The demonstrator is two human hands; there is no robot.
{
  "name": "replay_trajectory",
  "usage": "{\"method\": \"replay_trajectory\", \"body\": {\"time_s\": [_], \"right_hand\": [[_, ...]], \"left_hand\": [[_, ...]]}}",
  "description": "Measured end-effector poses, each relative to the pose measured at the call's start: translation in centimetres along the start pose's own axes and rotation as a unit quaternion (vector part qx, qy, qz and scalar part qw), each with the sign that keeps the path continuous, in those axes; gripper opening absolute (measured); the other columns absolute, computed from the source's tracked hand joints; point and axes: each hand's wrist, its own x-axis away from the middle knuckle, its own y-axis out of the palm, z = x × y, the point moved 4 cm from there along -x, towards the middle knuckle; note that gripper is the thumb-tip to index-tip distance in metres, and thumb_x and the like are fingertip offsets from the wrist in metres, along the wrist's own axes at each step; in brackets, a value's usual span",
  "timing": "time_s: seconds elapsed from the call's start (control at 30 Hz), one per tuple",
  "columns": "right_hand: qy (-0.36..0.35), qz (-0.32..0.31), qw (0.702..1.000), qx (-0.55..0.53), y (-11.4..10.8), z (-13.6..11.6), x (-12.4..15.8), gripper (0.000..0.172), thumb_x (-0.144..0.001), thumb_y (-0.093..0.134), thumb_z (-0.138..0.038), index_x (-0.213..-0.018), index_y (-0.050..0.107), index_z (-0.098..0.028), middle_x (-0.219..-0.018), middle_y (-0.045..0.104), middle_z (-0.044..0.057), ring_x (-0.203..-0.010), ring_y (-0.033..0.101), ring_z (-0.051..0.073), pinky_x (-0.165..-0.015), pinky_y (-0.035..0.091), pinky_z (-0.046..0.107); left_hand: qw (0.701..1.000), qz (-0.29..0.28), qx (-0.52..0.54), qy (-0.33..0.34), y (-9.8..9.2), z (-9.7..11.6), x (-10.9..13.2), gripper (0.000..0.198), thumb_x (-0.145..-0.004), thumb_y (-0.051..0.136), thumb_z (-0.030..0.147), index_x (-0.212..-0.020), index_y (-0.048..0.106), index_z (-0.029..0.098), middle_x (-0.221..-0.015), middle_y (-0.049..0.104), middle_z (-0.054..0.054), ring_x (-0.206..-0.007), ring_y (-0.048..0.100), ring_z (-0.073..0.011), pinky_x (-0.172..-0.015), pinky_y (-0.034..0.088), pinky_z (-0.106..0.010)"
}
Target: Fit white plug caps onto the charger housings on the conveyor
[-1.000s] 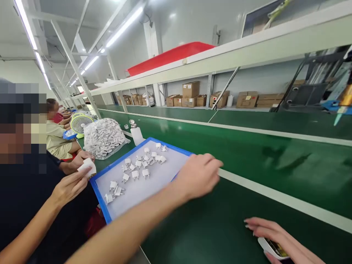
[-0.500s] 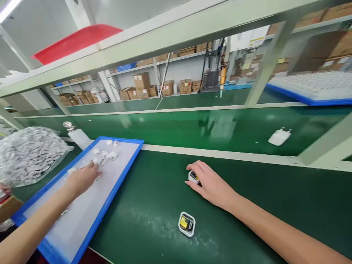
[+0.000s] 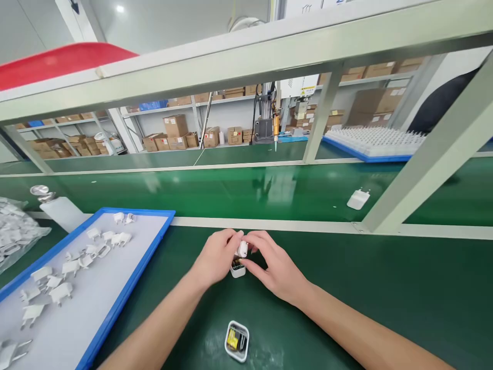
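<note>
My left hand [image 3: 215, 257] and my right hand [image 3: 274, 264] meet over the green table. Together they pinch a small white plug piece [image 3: 242, 249] just above an open white charger shell [image 3: 238, 269] that shows its yellow and black parts inside. My right hand's fingers reach down beside that shell. A second open charger shell [image 3: 236, 341] lies on the table nearer to me, untouched. To the left, a blue-rimmed tray [image 3: 127, 290] holds several loose white plug pieces [image 3: 61, 267].
A finished white charger [image 3: 358, 199] lies on the green conveyor belt beyond the white strip. A white bottle with a metal top [image 3: 57, 208] and a clear bag of white parts [image 3: 15, 234] sit at far left. A slanted frame post [image 3: 427, 159] rises at right.
My left hand left the tray and came right with a plug piece. My right hand drew in to meet it over the shell. The view swung further right.
</note>
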Motion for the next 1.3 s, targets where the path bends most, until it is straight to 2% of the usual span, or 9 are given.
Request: {"method": "replay_trajectory", "body": {"time_s": [0.13,0.2,0.27,0.4,0.53,0.7,0.77,1.07,1.3], "right_hand": [[0.023,0.018,0.999,-0.040,-0.4,0.8,-0.2,0.016,-0.100,0.057,-0.026,-0.115,0.056,-0.025,-0.100,0.061,0.005,-0.081,0.061,0.018,-0.074,0.054,0.033],[0.046,0.022,0.998,-0.045,-0.5,1.0,-0.3,0.010,-0.099,0.059,-0.028,-0.108,0.059,-0.024,-0.094,0.061,0.004,-0.077,0.060,0.017,-0.070,0.052,0.031],[0.087,0.028,0.994,-0.059,-0.5,1.3,-0.4,0.010,-0.097,0.062,-0.031,-0.102,0.060,-0.023,-0.092,0.062,0.003,-0.076,0.060,0.017,-0.068,0.051,0.029],[0.168,0.033,0.980,-0.100,-0.4,2.1,-0.4,0.011,-0.097,0.063,-0.033,-0.100,0.062,-0.023,-0.092,0.067,0.002,-0.078,0.063,0.016,-0.070,0.051,0.027],[0.122,-0.001,0.992,-0.033,-0.6,1.5,-0.9,0.014,-0.099,0.062,-0.034,-0.093,0.062,-0.020,-0.078,0.059,0.000,-0.069,0.055,0.014,-0.063,0.043,0.026],[0.021,-0.203,0.977,0.069,-0.6,-1.0,-2.5,0.017,-0.105,0.049,-0.027,-0.094,0.059,-0.019,-0.080,0.057,0.001,-0.073,0.046,0.016,-0.064,0.036,0.028],[0.009,-0.241,0.964,0.113,-0.6,-1.6,-3.0,0.020,-0.107,0.044,-0.024,-0.094,0.058,-0.019,-0.080,0.057,0.001,-0.072,0.043,0.016,-0.064,0.033,0.029],[-0.027,-0.218,0.952,0.212,-0.5,-2.6,-3.0,0.023,-0.107,0.039,-0.021,-0.088,0.053,-0.018,-0.078,0.054,0.003,-0.071,0.041,0.018,-0.063,0.030,0.032],[-0.011,-0.226,0.949,0.217,-0.7,-2.6,-3.0,0.023,-0.107,0.040,-0.022,-0.087,0.051,-0.020,-0.078,0.054,0.003,-0.071,0.044,0.019,-0.063,0.032,0.031]], "left_hand": [[0.997,0.024,0.066,0.016,0.6,-0.1,0.6,0.042,-0.101,0.036,0.049,-0.092,0.063,0.018,-0.089,0.066,-0.003,-0.079,0.057,-0.0166,-0.073,0.045,-0.027],[0.997,0.032,0.073,0.021,0.0,-1.3,1.3,0.034,-0.096,0.051,0.047,-0.116,0.061,0.021,-0.111,0.064,-0.005,-0.092,0.057,-0.0189,-0.081,0.046,-0.029],[0.998,-0.002,0.051,0.033,0.0,-2.6,1.8,0.043,-0.087,0.068,0.040,-0.126,0.057,0.026,-0.121,0.060,-0.005,-0.101,0.054,-0.0208,-0.087,0.045,-0.030],[0.993,-0.096,0.042,0.052,1.0,-4.3,2.2,0.016,-0.086,0.071,0.033,-0.099,0.065,0.025,-0.105,0.062,-0.001,-0.098,0.054,-0.0199,-0.087,0.043,-0.030],[0.995,-0.083,0.043,0.031,1.4,-4.7,1.9,0.020,-0.085,0.074,0.033,-0.086,0.057,0.022,-0.094,0.059,0.001,-0.087,0.052,-0.0177,-0.076,0.041,-0.028],[0.997,-0.069,-0.006,0.034,1.7,-4.8,1.7,0.024,-0.082,0.075,0.028,-0.084,0.053,0.022,-0.090,0.057,0.002,-0.085,0.050,-0.0180,-0.074,0.038,-0.029],[0.997,-0.069,-0.025,0.040,1.8,-4.9,1.7,0.025,-0.081,0.077,0.027,-0.082,0.052,0.021,-0.090,0.056,0.003,-0.085,0.050,-0.0183,-0.076,0.038,-0.030],[0.997,-0.054,-0.004,0.047,1.4,-5.0,1.5,0.032,-0.077,0.082,0.033,-0.081,0.053,0.021,-0.089,0.057,0.004,-0.084,0.051,-0.0179,-0.075,0.037,-0.030],[0.998,-0.049,-0.012,0.049,1.3,-4.8,1.3,0.033,-0.077,0.082,0.034,-0.081,0.052,0.021,-0.090,0.057,0.003,-0.083,0.051,-0.0178,-0.073,0.036,-0.030]]}}
